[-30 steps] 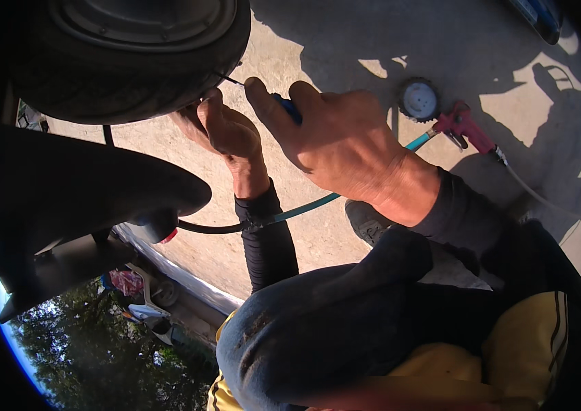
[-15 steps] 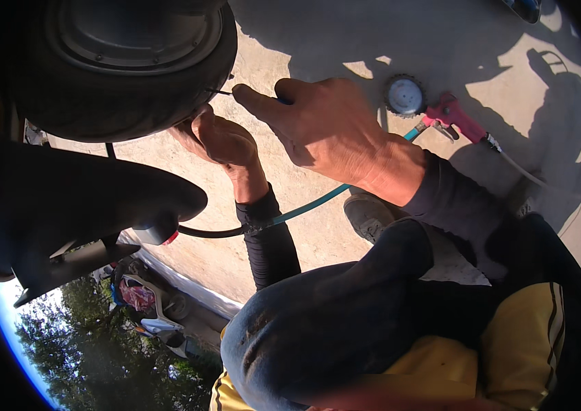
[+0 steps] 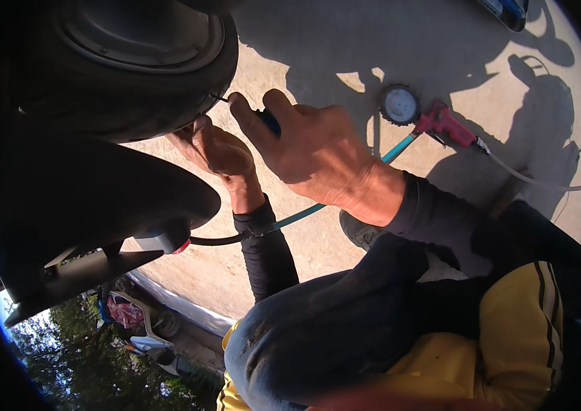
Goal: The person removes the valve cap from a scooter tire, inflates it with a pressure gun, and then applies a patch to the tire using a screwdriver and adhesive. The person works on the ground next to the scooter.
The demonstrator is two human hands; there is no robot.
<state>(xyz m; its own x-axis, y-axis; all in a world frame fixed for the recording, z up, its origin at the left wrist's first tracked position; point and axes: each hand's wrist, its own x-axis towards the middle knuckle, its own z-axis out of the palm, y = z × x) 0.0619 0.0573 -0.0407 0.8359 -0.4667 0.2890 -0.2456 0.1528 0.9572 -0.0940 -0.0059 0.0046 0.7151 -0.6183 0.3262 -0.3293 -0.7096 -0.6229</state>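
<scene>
A denim-covered knee (image 3: 270, 335) is nearest. Beyond it, the right hand (image 3: 328, 147) is wrapped around a blue-handled tool (image 3: 270, 122), its thin dark shaft reaching the edge of a black tire (image 3: 160, 92). The left hand (image 3: 222, 152) curls up at the tire's underside; whether it grips anything cannot be told. A teal hose (image 3: 300, 214) runs behind the forearms to a red inflator gun (image 3: 451, 127) with a round gauge (image 3: 400, 105), lying on the concrete floor (image 3: 264, 74).
</scene>
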